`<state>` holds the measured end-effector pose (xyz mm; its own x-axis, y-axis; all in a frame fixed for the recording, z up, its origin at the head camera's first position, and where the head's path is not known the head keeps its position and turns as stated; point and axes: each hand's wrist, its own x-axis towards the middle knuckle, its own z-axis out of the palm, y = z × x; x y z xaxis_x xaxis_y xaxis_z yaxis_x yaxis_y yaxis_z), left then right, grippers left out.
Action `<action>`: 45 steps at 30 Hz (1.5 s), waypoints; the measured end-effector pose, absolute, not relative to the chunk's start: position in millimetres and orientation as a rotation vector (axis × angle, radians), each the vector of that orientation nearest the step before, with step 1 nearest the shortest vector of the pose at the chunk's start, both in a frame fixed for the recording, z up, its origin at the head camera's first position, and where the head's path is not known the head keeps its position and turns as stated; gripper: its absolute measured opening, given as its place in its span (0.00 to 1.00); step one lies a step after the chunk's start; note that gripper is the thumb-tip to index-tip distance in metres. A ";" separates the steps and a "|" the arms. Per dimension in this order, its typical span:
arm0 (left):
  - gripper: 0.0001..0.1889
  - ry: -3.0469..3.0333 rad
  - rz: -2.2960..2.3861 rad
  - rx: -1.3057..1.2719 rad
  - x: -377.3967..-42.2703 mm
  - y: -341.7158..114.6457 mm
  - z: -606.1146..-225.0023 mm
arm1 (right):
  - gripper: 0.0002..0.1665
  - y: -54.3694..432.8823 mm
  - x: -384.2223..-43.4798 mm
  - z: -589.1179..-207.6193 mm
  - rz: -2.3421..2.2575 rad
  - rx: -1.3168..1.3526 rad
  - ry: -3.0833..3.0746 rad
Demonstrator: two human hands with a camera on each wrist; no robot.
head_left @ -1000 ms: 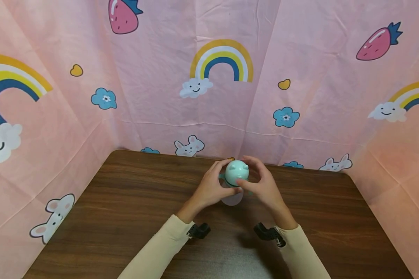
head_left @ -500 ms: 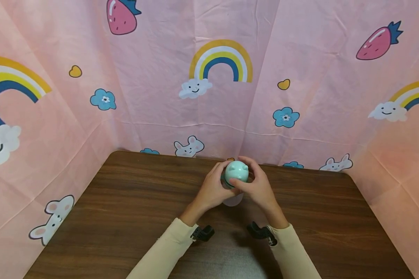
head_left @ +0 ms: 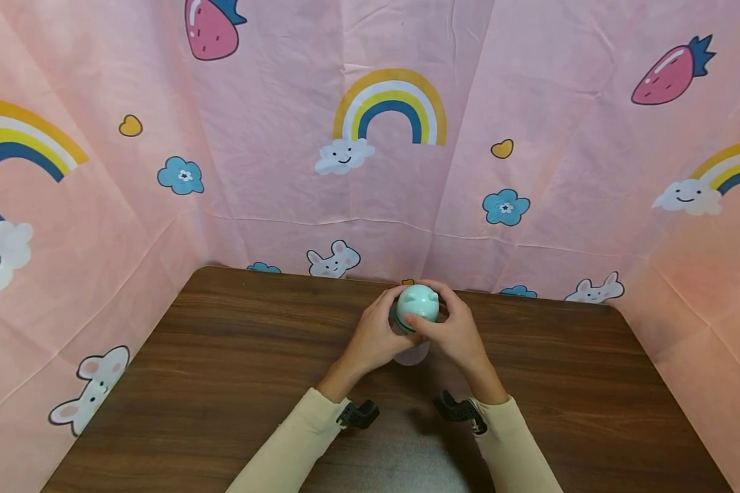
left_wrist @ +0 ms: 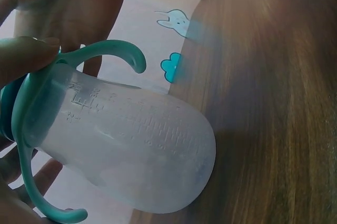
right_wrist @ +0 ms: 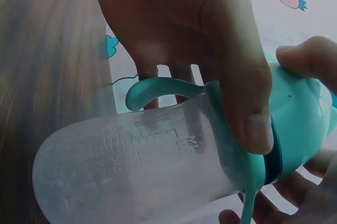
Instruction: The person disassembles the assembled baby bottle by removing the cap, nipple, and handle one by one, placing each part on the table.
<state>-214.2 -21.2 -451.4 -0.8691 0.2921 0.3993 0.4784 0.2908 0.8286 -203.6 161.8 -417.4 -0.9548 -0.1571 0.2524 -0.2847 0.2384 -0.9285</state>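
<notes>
Both hands are on a sippy bottle that has a pale translucent body [left_wrist: 137, 145], a mint-green cap [head_left: 418, 301] and a ring with two curved handles [left_wrist: 118, 47]. Raised measuring marks run along the body. My left hand [head_left: 375, 333] grips the neck, its thumb lying on the handle ring. Higher up, my right hand [head_left: 458, 330] holds the rounded cap, thumb on the front and fingers around the far side. Small bumps stick out of the cap. Whether the bottle's base touches the tabletop, I cannot tell.
A dark wood-grain table [head_left: 253, 356] lies under the hands. Pink cloth [head_left: 253, 137] printed with rainbows, strawberries and rabbits hangs behind it and along both sides. Each cream sleeve bears a black wrist mount [head_left: 359, 414].
Over the last second the right hand has come in closer, its thumb sliding left across the cap. The left hand has shifted slightly. Between the last two head frames little moves.
</notes>
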 end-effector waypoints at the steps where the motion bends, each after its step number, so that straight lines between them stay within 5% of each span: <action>1: 0.44 -2.376 -1.623 -0.722 -214.1 -21.2 -451.3 | 0.39 161.9 -203.4 -417.1 1.818 0.426 -2.393; 45: 0.41 -2.404 -1.575 -0.751 -218.0 -26.8 -452.4 | 0.39 166.5 -204.7 -417.5 1.695 0.491 -2.452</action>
